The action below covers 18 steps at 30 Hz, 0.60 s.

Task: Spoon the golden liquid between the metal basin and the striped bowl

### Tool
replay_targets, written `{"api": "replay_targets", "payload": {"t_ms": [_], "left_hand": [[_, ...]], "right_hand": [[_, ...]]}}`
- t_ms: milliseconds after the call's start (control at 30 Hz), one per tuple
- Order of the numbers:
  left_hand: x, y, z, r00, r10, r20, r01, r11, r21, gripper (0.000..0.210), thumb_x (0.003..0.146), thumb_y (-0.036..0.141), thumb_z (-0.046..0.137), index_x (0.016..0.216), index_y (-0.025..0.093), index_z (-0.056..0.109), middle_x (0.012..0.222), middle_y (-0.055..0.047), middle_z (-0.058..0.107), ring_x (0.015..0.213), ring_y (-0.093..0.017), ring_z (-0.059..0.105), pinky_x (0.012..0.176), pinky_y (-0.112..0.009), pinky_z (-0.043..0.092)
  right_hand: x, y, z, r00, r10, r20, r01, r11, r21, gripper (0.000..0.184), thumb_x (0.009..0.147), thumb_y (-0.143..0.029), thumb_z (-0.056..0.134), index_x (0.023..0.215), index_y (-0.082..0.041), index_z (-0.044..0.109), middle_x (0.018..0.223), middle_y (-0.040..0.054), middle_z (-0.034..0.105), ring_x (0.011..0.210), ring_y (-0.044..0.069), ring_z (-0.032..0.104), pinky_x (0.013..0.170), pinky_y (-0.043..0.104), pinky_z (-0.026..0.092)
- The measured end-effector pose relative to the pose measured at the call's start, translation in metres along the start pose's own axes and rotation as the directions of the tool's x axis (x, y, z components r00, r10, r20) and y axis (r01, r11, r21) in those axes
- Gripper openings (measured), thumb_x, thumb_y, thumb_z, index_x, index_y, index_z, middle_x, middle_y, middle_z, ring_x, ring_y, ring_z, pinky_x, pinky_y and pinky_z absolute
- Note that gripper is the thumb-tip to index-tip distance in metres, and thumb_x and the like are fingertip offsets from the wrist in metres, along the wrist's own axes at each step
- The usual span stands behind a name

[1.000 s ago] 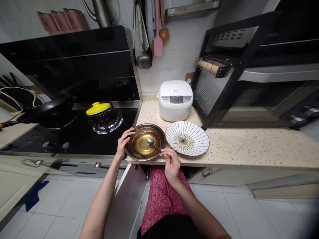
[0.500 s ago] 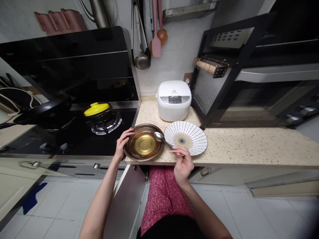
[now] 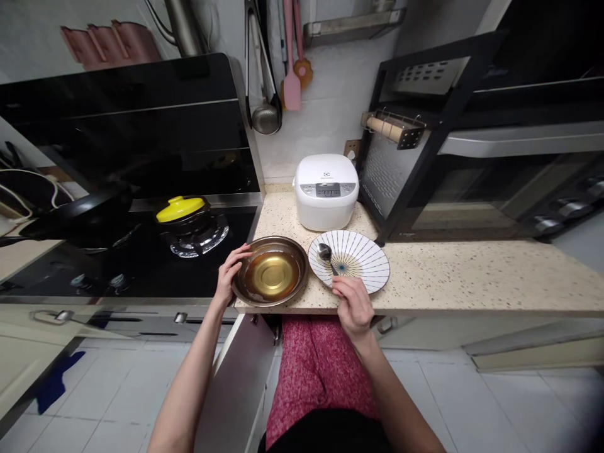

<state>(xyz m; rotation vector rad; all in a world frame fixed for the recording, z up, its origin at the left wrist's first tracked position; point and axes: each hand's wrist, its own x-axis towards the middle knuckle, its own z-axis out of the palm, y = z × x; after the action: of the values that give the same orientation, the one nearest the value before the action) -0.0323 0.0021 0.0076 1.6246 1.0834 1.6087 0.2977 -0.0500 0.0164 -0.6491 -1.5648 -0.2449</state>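
Observation:
A round metal bowl (image 3: pixel 270 301) with a golden-brown, liquid-looking inside stands at the counter's front edge. My left hand (image 3: pixel 229 277) grips its left rim, fingers over the edge. To the right of the bowl lies a white plate (image 3: pixel 370 255) with dark lines radiating from its centre and a yellowish tint in the middle. My right hand (image 3: pixel 353 305) is closed around the handle of a metal spoon (image 3: pixel 325 253). The spoon's head is over the left part of the plate; whether it touches the plate, I cannot tell.
Behind the plate stands a white rice cooker (image 3: pixel 326 201). On the stove to the left are a black pot with a yellow lid (image 3: pixel 180 209) and a black wok (image 3: pixel 85 211). A black rack (image 3: pixel 401 182) with an oven is at the right. A cabinet door (image 3: pixel 233 384) hangs open below.
My right hand has moved the spoon from over the bowl's right rim to over the plate. The left hand stays on the bowl.

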Motion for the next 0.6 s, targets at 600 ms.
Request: {"api": "replay_targets", "payload": {"t_ms": [600], "left_hand": [[0.000, -0.001, 0.000, 1.000, 0.011, 0.008, -0.011, 1.000, -0.003, 0.032, 0.093, 0.038, 0.062, 0.108, 0.020, 0.083, 0.142, -0.012, 0.068, 0.147, -0.037, 0.050, 0.130, -0.058, 0.028]], "right_hand": [[-0.002, -0.008, -0.001, 0.983, 0.155, -0.094, -0.152, 0.987, 0.042, 0.023, 0.100, -0.011, 0.058, 0.113, -0.024, 0.072, 0.096, 0.0072, 0.077, 0.091, 0.023, 0.074, 0.076, 0.040, 0.062]]}}
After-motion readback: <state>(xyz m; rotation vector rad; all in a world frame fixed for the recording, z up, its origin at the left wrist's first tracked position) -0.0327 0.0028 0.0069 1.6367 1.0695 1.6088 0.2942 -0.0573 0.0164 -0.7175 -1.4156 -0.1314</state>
